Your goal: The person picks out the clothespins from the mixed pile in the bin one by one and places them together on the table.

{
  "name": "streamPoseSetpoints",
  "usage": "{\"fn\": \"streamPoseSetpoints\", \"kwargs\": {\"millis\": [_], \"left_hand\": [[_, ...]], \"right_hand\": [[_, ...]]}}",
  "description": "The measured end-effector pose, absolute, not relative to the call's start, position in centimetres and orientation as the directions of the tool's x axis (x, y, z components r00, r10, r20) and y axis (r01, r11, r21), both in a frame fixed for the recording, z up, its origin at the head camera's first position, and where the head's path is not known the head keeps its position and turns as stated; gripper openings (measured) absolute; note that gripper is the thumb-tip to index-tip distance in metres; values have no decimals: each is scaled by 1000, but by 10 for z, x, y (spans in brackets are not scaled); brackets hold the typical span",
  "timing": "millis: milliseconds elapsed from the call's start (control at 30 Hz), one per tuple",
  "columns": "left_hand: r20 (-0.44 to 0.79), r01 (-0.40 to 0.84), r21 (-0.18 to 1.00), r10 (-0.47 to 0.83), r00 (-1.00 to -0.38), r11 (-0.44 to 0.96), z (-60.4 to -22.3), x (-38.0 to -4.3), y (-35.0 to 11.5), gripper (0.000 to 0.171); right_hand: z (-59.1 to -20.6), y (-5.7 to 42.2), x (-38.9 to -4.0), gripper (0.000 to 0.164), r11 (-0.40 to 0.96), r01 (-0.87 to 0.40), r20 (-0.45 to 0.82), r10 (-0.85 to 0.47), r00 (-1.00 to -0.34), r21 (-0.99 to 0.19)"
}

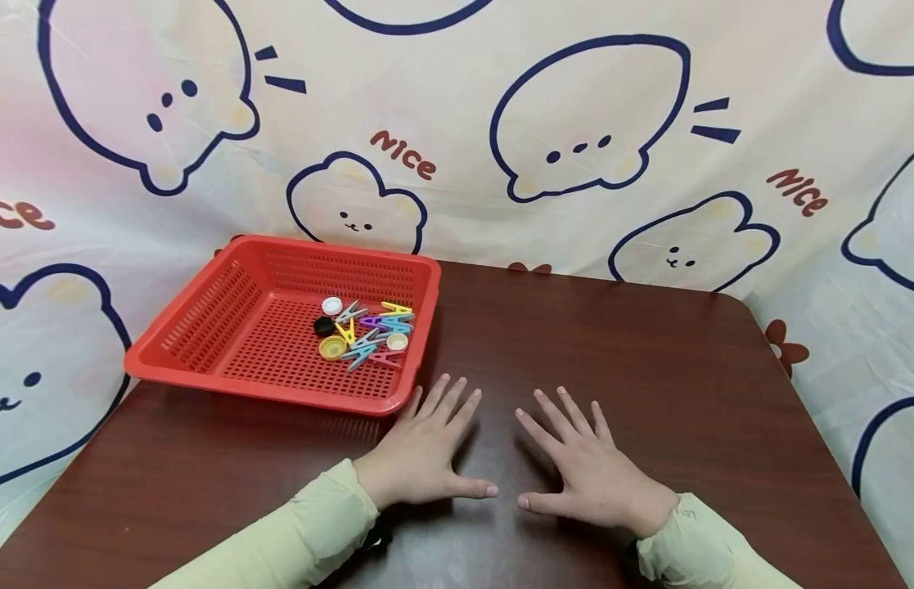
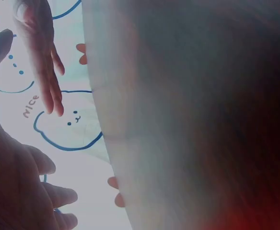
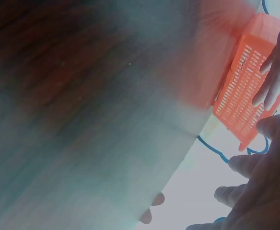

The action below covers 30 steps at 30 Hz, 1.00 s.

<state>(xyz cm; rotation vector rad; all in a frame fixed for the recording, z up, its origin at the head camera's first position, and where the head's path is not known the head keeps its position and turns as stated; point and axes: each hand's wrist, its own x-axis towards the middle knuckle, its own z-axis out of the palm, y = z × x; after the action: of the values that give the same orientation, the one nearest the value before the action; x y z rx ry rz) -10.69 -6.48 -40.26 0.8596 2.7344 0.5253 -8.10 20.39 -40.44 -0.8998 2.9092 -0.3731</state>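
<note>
My left hand (image 1: 420, 450) is palm down over the brown table with its fingers spread, just in front of the near right corner of a red basket (image 1: 280, 394). Across from it, my right hand (image 1: 592, 474) has its fingers spread too, with both thumbs pointing toward each other. Neither hand holds anything. In the basket's right part lie several clothespins, among them a yellow clothespin (image 1: 396, 308), a pink clothespin (image 1: 385, 360) and a blue clothespin (image 1: 361, 356). Bottle caps sit among them: a white cap (image 1: 332, 306), a black cap (image 1: 324, 326), a yellow cap (image 1: 333, 348) and a cream cap (image 1: 397, 342).
The dark brown table (image 1: 633, 368) reaches back to a pale cloth (image 1: 464, 221) printed with cartoon bears, which hangs behind and along both sides. The basket stands at the table's back left, beside the cloth.
</note>
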Motion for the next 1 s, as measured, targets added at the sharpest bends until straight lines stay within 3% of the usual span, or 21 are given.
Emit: {"fn": "streamPoseSetpoints", "kwargs": {"millis": [433, 633, 867, 1000], "left_hand": [[-92, 533, 385, 606, -790, 754, -395, -102, -58, 117], [-59, 591, 386, 658, -751, 708, -377, -90, -55, 114], [195, 704, 376, 691, -696, 602, -344, -81, -59, 98], [319, 709, 371, 635, -704, 600, -329, -85, -71, 93]], "right_hand": [[-401, 206, -83, 96, 804, -540, 12, -555, -832, -249], [-397, 207, -84, 95, 801, -537, 26, -550, -835, -264], [-385, 207, -90, 91, 780, -556, 66, -563, -824, -287], [-378, 205, -95, 90, 770, -563, 67, -572, -818, -300]]}}
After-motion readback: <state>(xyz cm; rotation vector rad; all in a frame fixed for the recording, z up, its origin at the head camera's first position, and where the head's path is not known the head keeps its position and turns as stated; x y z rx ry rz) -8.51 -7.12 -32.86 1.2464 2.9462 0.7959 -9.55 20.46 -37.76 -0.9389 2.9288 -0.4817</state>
